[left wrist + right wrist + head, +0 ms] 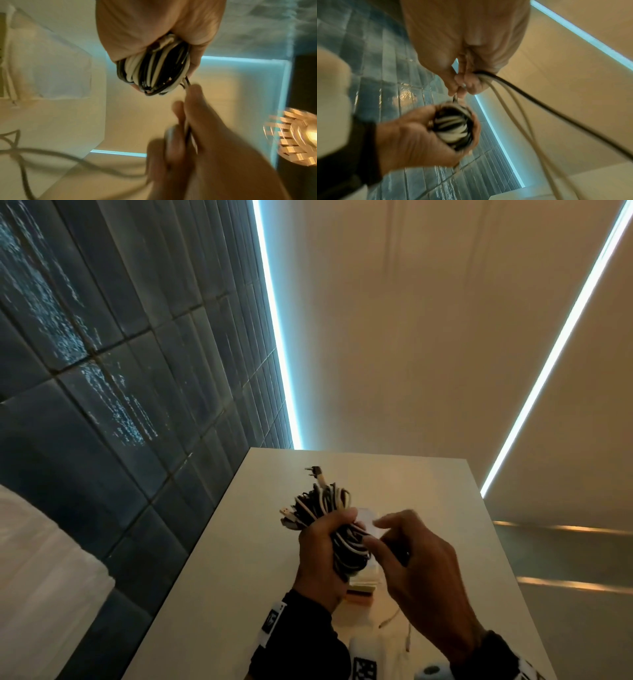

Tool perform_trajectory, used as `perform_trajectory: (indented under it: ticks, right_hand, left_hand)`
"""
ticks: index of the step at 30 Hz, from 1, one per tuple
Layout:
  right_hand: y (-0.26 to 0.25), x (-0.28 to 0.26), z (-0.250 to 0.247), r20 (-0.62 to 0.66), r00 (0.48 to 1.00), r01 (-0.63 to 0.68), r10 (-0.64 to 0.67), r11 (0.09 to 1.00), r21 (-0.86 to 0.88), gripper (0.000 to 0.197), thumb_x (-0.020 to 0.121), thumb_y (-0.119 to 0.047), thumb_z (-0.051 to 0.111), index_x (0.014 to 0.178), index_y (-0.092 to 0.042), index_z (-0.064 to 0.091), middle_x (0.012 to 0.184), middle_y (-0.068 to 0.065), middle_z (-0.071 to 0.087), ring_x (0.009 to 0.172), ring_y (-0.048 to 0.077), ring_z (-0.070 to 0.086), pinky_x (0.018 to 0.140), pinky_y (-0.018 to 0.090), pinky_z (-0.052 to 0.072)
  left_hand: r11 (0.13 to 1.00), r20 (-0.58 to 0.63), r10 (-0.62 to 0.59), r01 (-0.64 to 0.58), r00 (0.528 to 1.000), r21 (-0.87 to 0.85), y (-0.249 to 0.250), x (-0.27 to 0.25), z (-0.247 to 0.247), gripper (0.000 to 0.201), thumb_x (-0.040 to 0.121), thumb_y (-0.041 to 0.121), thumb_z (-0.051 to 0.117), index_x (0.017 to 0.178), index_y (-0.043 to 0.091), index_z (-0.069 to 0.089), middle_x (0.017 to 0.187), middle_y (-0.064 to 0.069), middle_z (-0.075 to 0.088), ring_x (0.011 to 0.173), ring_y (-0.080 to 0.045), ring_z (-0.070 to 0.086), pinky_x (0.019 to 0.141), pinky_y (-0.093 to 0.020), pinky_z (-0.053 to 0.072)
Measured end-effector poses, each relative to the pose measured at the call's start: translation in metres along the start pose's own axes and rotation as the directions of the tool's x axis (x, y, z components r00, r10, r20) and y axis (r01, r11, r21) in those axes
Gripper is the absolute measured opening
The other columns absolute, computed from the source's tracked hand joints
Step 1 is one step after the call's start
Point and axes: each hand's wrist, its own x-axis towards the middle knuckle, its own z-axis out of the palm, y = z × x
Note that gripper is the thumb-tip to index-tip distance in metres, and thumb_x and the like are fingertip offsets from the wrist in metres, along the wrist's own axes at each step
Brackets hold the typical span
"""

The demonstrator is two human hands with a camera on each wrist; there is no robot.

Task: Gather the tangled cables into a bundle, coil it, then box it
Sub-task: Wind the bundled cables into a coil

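Note:
My left hand (323,534) grips a coiled bundle of black and white cables (322,501) above the white table (428,508); plug ends stick out of its top. In the left wrist view the bundle (154,70) fills the fist. My right hand (375,530) pinches loose strands that lead out of the bundle, seen close in the right wrist view at the fingertips (462,86). These loose strands (539,108) trail down to the right. A clear box (368,513) stands on the table, mostly hidden behind both hands.
A dark blue tiled wall (120,371) runs along the table's left side. Loose cable (42,152) lies on the table near me. A woven lamp (295,136) glows at the right. White objects (363,655) sit at the table's near edge.

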Motion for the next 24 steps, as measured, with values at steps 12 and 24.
perform_trajectory:
  ticks: [12, 24]
  right_hand:
    - [0.058, -0.031, 0.021, 0.805, 0.566, -0.747, 0.178, 0.523, 0.410, 0.033, 0.083, -0.040, 0.070, 0.082, -0.007, 0.065, 0.060, 0.011, 0.048, 0.043, 0.015, 0.032, 0.041, 0.025, 0.024]
    - [0.047, 0.044, -0.023, 0.680, 0.700, -0.384, 0.220, 0.918, 0.099, 0.026, 0.100, -0.019, 0.047, 0.078, -0.013, 0.060, 0.064, -0.012, 0.048, 0.054, 0.000, 0.041, 0.052, 0.014, 0.034]
  left_hand:
    - [0.990, 0.173, -0.130, 0.138, 0.976, -0.031, 0.028, -0.008, 0.006, 0.005, 0.073, 0.005, 0.057, 0.070, 0.002, 0.060, 0.064, -0.007, 0.054, 0.054, -0.017, 0.056, 0.057, -0.027, 0.049]
    - [0.802, 0.179, -0.018, -0.093, 0.984, 0.591, 0.000, -0.035, -0.006, 0.038, 0.060, 0.004, 0.070, 0.098, 0.005, 0.071, 0.086, -0.017, 0.070, 0.081, -0.031, 0.068, 0.069, -0.039, 0.056]
